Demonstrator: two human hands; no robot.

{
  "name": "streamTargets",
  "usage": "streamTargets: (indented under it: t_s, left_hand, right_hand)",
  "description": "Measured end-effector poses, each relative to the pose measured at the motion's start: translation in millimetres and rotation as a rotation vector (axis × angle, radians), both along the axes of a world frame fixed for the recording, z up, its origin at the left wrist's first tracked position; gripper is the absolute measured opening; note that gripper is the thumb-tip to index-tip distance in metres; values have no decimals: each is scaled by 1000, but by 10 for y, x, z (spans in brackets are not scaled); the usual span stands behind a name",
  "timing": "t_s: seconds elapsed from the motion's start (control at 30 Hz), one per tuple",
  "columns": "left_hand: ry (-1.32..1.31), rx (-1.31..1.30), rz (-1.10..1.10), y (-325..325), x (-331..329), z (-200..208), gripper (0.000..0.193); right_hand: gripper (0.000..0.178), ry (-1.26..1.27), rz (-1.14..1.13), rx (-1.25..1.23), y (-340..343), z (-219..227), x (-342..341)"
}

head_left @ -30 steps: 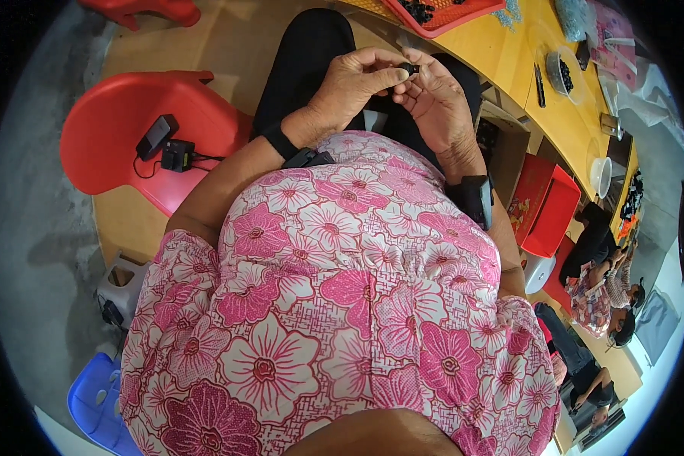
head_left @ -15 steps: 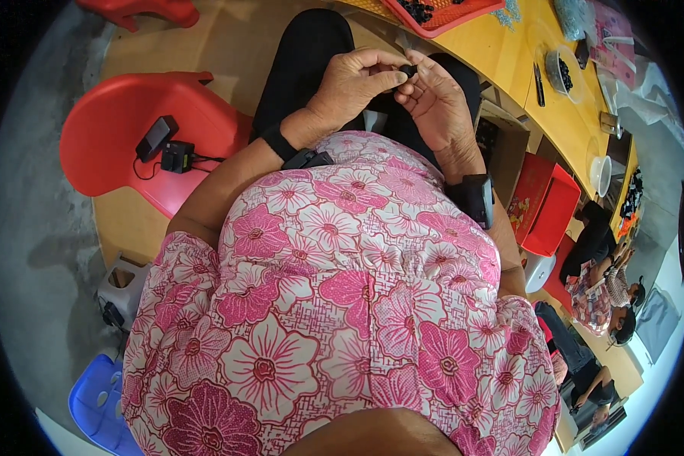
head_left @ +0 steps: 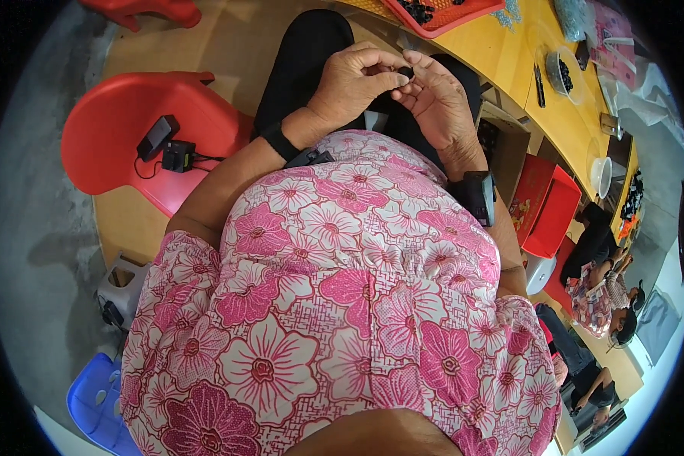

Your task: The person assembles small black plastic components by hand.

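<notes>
Over my lap, a small round black piece (head_left: 406,72) sits between the fingertips of both hands. My left hand (head_left: 349,82) pinches it from the left with thumb and forefinger. From the other side my right hand (head_left: 441,102) grips it, palm partly turned up and the lower fingers curled. What exactly the piece is cannot be made out at this size. Both wrists wear black bands with devices.
A yellow table (head_left: 501,53) carries a red basket (head_left: 433,26) of black pieces, a bowl (head_left: 561,72) of similar ones and a dark slim tool (head_left: 539,85). A red chair (head_left: 91,137) at left holds a black device (head_left: 178,156). Other people sit at far right.
Both hands have shifted very slightly, the black piece moving a little to the left. The grip looks the same.
</notes>
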State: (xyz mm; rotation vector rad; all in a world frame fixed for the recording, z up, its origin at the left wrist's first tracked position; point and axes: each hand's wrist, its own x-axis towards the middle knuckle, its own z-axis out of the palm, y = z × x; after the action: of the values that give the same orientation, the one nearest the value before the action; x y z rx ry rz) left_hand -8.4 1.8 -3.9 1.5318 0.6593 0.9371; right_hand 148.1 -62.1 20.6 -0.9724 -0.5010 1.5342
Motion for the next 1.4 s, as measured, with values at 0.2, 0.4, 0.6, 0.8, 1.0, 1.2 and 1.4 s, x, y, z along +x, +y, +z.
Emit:
streamTargets:
  t_s: [0.2, 0.4, 0.6, 0.8, 1.0, 1.2, 1.4]
  left_hand:
    - [7, 19, -20, 4, -16, 39, 15]
    - [-16, -27, -51, 23, 1, -25, 16]
    - [26, 54, -8, 36, 7, -17, 18]
    - [-29, 42, -3, 22, 5, -7, 17]
    - [-76, 36, -14, 30, 12, -4, 13]
    - [-106, -26, -48, 14, -13, 22, 12]
    - [44, 223, 29, 44, -20, 61, 14]
  right_hand:
    - [26, -8, -21, 20, 13, 33, -35]
    - [28, 5, -5, 7, 24, 1, -4]
    - [28, -24, -13, -9, 54, 48, 9]
    - [28, -82, -29, -34, 45, 110, -56]
    - [29, -32, -27, -42, 25, 52, -51]
    - [33, -4, -6, -70, 7, 15, -29]
    - [33, -1, 6, -25, 28, 64, -33]
